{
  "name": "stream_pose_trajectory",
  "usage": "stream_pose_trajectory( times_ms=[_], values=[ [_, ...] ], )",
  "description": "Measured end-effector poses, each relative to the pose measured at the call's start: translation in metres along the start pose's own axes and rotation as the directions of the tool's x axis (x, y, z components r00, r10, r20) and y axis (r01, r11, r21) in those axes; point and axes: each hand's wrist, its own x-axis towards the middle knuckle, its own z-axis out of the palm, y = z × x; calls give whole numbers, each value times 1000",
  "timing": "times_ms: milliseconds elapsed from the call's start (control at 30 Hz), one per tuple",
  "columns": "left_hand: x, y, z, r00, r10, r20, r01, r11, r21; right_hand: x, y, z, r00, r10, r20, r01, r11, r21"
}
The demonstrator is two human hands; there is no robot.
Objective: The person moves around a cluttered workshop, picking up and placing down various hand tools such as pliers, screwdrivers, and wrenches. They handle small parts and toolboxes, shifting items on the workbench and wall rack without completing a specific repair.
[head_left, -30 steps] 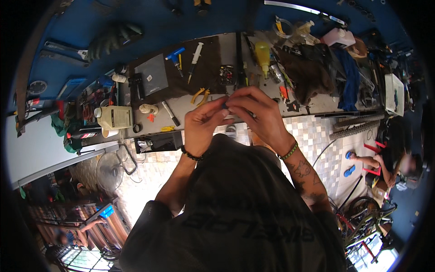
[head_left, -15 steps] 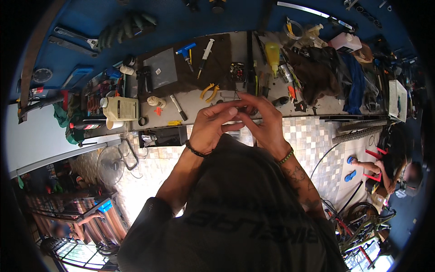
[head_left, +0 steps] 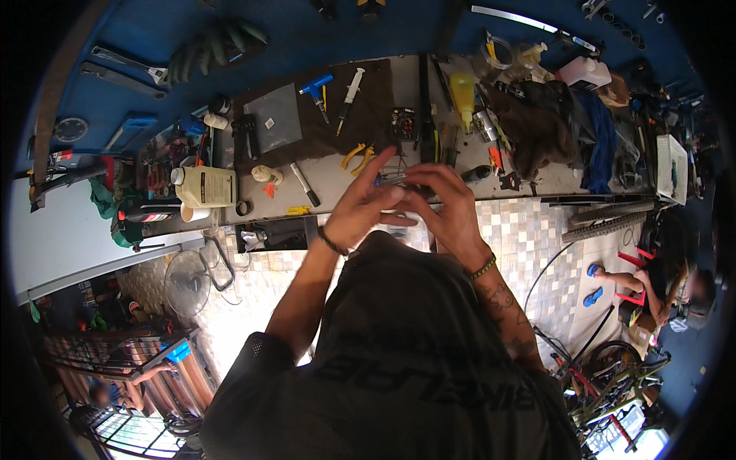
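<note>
My left hand [head_left: 359,211] and my right hand [head_left: 454,211] meet over the front edge of the workbench. The left index finger points up and away from its thumb, and the left thumb tip is at the right fingertips. My right fingers curl toward the right thumb in a pinch; whatever small thing they hold is hidden. Just beyond the hands lie thin metal rods [head_left: 394,170], perhaps hex keys. Yellow-handled pliers [head_left: 357,156] lie open past the left hand. A syringe [head_left: 351,100] and a blue T-handle tool [head_left: 315,93] rest on a brown cloth [head_left: 268,93].
On the left stand a cream jug [head_left: 205,188] and a marker-like tube [head_left: 304,184]. A yellow squeeze bottle [head_left: 462,98] and a dark rag [head_left: 537,134] are on the right. An open drawer [head_left: 276,234] juts below the bench. A seated person [head_left: 667,291] is at far right.
My left index finger has lifted and straightened away from the right hand, uncovering metal rods behind. My right fingers have shifted slightly and stay curled.
</note>
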Motion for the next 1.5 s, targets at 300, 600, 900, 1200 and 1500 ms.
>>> stream_pose_trajectory(
  times_ms=[300, 600, 900, 1200, 1500],
  values=[
    [168, 55, -246, 619, 748, -238, 510, -153, 846, -48, 12, -28, 823, 555, 123, -568, 794, 218],
    [202, 94, -253, 747, 512, -425, 615, -289, 734, -124, 27, -39, 741, 662, -107, -593, 721, 359],
    [128, 128, -188, 706, 653, -274, 3, 385, 923, -25, 6, -52, 825, 538, -172, -422, 790, 444],
    [44, 59, -1, 902, 424, -74, -416, 903, 105, 71, -46, -15, 941, 266, -210, -121, 843, 525],
    [20, 49, 1, 934, 358, 8, -358, 930, 79, 59, -58, -33, 959, 283, 19, -276, 914, 296]
  ],
)
